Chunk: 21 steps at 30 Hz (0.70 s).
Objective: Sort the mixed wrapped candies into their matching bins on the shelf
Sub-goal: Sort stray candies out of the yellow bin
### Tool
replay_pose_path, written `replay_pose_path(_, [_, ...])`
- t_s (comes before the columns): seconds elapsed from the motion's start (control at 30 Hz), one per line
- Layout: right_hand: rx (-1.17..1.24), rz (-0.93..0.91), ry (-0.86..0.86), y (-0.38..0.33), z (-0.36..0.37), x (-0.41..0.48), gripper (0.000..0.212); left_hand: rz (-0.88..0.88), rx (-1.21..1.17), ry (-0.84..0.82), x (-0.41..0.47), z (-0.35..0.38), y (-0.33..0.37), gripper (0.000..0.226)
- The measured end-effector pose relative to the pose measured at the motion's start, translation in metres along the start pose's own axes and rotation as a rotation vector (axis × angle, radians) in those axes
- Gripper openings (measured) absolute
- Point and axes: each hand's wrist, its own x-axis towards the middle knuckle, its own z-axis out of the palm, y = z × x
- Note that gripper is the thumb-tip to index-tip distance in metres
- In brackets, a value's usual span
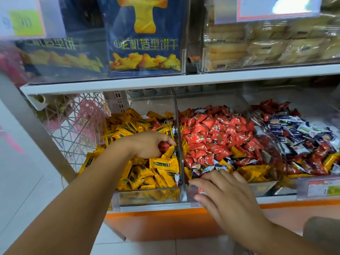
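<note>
yellow candies [163,163], red candies [213,129], blue-and-white candies [294,128], orange shelf base [165,223], navy-and-yellow biscuit bag [145,34]

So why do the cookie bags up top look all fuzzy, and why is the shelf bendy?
In the head view, the blue biscuit bags are blurred behind clear plastic with pale glare; the wide-angle lens bends the white shelf edge; the red candy in the left hand is sharp.

The fingertips of the left hand [147,144] are buried among the wrappers in the left bin [147,196], so only part of the red candy [164,145] it grips is visible. The right hand [224,192] covers most of the label [194,193] on the shelf front. The price tag [22,17] at upper left is blurred beyond reading, and the frame edge cuts off the grey shape [321,229] at lower right.
</note>
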Motion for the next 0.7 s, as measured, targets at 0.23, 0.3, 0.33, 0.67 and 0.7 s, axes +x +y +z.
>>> replay_pose_path(0.23, [0.044, 0.022, -0.007, 0.001, -0.003, 0.000, 0.029, 0.057, -0.219, 0.138, 0.000, 0.005, -0.014, 0.032])
replay_pose_path(0.3, [0.095, 0.051, -0.025, 0.002, -0.003, 0.000, 0.028, 0.072, -0.282, 0.201, -0.003, -0.001, -0.018, 0.029])
replay_pose_path(0.33, [0.124, 0.071, -0.033, 0.003, -0.003, 0.000, 0.029, 0.069, -0.294, 0.243, -0.006, -0.005, -0.019, 0.027])
replay_pose_path(0.67, [0.210, 0.159, -0.046, 0.005, -0.009, 0.005, 0.030, 0.267, -0.474, 0.585, -0.014, -0.012, 0.062, 0.042])
replay_pose_path(0.7, [0.223, 0.162, -0.036, 0.006, -0.010, 0.004, 0.031, 0.277, -0.452, 0.562, -0.010, -0.006, 0.070, 0.056])
